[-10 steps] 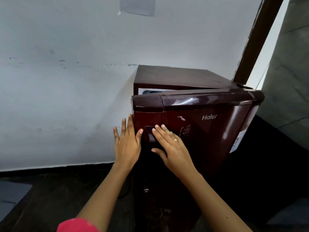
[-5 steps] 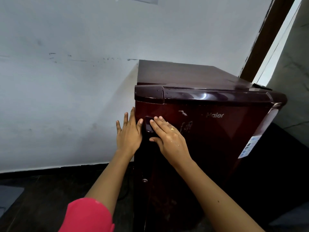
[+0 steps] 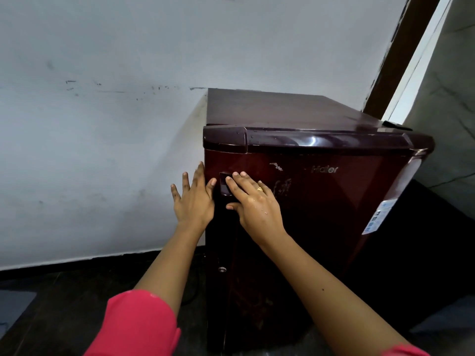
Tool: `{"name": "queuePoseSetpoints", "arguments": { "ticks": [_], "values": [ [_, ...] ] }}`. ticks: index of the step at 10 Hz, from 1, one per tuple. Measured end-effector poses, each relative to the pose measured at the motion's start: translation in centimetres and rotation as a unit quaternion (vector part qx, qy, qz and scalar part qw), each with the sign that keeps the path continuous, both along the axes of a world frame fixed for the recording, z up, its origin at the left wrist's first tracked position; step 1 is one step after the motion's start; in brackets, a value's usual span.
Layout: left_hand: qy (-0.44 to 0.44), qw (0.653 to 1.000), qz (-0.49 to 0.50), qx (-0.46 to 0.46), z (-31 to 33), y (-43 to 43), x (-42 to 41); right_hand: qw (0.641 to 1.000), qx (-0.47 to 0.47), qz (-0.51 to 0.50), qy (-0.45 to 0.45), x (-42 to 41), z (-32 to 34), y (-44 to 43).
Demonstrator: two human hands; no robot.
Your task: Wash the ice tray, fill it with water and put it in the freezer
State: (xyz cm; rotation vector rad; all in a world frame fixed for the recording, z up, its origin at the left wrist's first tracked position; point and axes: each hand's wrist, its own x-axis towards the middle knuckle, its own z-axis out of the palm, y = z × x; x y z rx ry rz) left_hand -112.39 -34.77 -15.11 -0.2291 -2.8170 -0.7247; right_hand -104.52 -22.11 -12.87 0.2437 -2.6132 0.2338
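Note:
A small maroon fridge [image 3: 334,201] stands against the white wall, and its door [image 3: 321,227] is shut flush with the body. My left hand [image 3: 194,199] lies flat with spread fingers on the door's left edge. Flat on the door front, my right hand [image 3: 254,201] has its fingertips at the dark recessed handle [image 3: 224,183]. Water drops show on the back of the right hand. Neither hand holds anything. The ice tray is not in view.
The white wall [image 3: 102,150] runs behind and to the left of the fridge. A brown door frame [image 3: 401,52] and a marble wall [image 3: 452,124] stand to the right. The floor [image 3: 64,304] is dark, with a grey mat at the far left.
The fridge door, ajar one second ago, has swung fully shut under both hands. The hands stay pressed on it, and the view has moved closer.

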Motion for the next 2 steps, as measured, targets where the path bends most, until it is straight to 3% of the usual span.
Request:
{"name": "queuePoseSetpoints", "arguments": {
  "ticks": [1, 2],
  "values": [
    [0.008, 0.999, -0.006, -0.036, -0.1, -0.4, 2.4, 0.999, -0.008, -0.005, -0.041, 0.8, 0.2, 0.1],
    [0.073, 0.995, -0.008, -0.063, -1.5, -0.5, 5.6, 0.998, -0.043, -0.02, -0.051, 3.1, -1.4, 1.0]
  ]
}}
